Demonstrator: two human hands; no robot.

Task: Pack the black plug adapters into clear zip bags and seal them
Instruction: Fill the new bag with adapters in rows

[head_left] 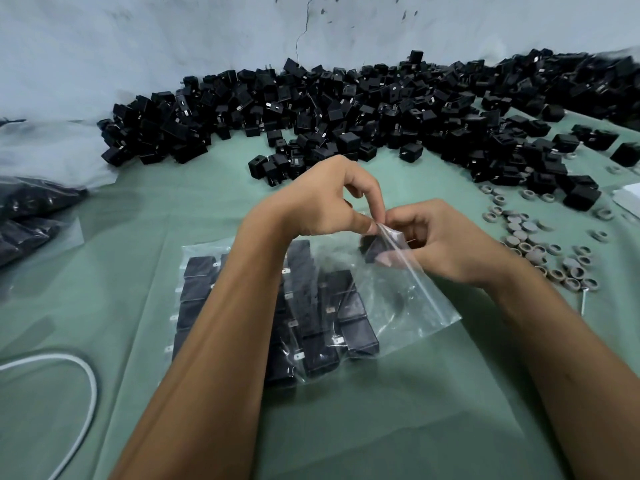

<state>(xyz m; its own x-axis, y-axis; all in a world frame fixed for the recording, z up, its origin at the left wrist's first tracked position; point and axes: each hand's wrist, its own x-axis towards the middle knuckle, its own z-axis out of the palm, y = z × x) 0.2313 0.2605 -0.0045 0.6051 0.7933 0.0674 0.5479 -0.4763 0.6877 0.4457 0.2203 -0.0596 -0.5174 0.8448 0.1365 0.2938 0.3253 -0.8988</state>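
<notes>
1. The left hand (322, 199) was in the middle of the tabletop (381, 427); its thumb and forefinger were pinched on the top edge of a clear zip bag (408, 306).
2. The right hand (446, 240) was just beside the left one, touching it at the fingertips; its fingers were curled around the same edge of the bag, and the thumb pressed on the plastic.
3. One black plug adapter (372, 251) was at the mouth of the bag, under the right hand's fingers. It cannot be told if it was fully inside.
4. The lower part of the bag lay flat on the green tabletop, between the two forearms, and its mouth was lifted toward the hands.
5. Packed adapters (322, 344) lay in tidy rows under the clear plastic, partly hidden by the left forearm. It cannot be told whether they were inside this bag or in another bag below it.
6. A big pile of loose adapters (311, 109) stretched along the far edge of the tabletop, against the wall.
7. Small grey rings (540, 244) were scattered near the right edge.
8. Filled bags (27, 216) rested at the left edge.
9. A white cable (88, 393) curved near the front left corner.
</notes>
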